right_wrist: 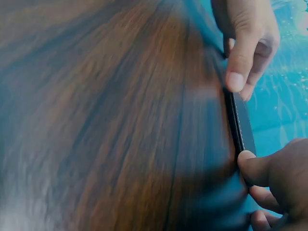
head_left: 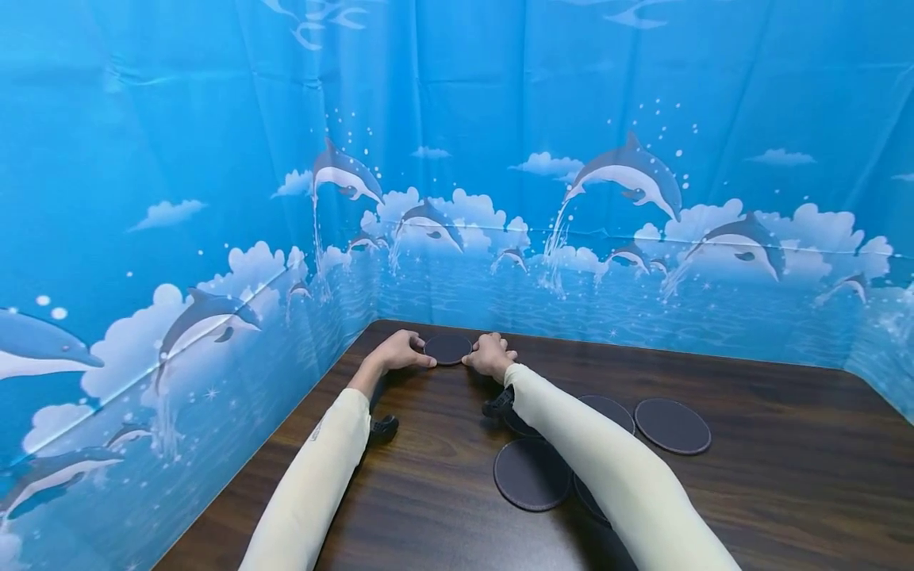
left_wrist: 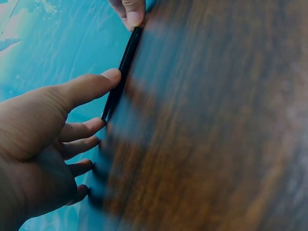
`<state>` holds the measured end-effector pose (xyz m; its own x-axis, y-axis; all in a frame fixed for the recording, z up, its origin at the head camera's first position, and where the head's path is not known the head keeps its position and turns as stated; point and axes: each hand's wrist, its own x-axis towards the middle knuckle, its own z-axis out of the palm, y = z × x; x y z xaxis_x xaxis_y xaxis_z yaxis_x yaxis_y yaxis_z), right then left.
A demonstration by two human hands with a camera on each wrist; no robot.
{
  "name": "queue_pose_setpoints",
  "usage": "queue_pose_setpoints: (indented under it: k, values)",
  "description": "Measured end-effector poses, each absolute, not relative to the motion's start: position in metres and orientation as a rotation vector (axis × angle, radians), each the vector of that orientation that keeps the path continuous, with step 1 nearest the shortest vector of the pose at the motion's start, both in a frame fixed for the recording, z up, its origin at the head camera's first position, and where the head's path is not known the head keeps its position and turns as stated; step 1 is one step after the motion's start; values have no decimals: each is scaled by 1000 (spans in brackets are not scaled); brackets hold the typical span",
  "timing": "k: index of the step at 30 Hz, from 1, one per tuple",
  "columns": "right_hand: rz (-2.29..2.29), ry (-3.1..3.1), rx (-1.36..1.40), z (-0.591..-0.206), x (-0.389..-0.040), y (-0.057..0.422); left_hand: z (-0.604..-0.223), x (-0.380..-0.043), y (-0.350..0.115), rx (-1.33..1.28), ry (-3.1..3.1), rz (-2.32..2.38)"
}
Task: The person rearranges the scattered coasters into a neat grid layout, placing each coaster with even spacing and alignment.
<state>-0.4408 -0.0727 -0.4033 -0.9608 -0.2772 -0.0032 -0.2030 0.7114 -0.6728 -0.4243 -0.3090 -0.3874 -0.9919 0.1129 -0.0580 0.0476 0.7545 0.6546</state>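
A dark round coaster [head_left: 447, 349] with a stitched rim is held near the table's far left corner. On its left side, my left hand [head_left: 402, 350] grips the rim, thumb at the near edge and fingers farther round. My right hand [head_left: 491, 355] pinches the opposite side the same way. Seen edge-on in the left wrist view, the coaster [left_wrist: 126, 60] lies between the thumbs and looks rather thick; whether it is one or a stack I cannot tell. The right wrist view shows the stitched edge of the coaster [right_wrist: 237, 120] close to the wood.
Several more dark coasters lie right of centre, including one in front [head_left: 531, 474] and one farther right [head_left: 673, 426]. My right forearm [head_left: 607, 452] partly covers others. A blue dolphin-print curtain [head_left: 457, 270] borders the wooden table [head_left: 421, 492] at the back and left.
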Motion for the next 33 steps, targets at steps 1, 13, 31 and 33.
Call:
queue_pose_setpoints:
  k: [1,13,31,33]
  values:
    - [-1074,2812,-409,-404,-442,-73,-388,-424,-309,132,2855,1073]
    - [-1014,2818,-514,-406,-445,-67,-391,-428,-312,184,2835,1097]
    - [-1296,2760,-600,-408,-442,-49,-385,-426,-310,247,2874,1209]
    - [-1332,2747,-630,-404,-442,-45,-381,-426,-309,257,2880,1223]
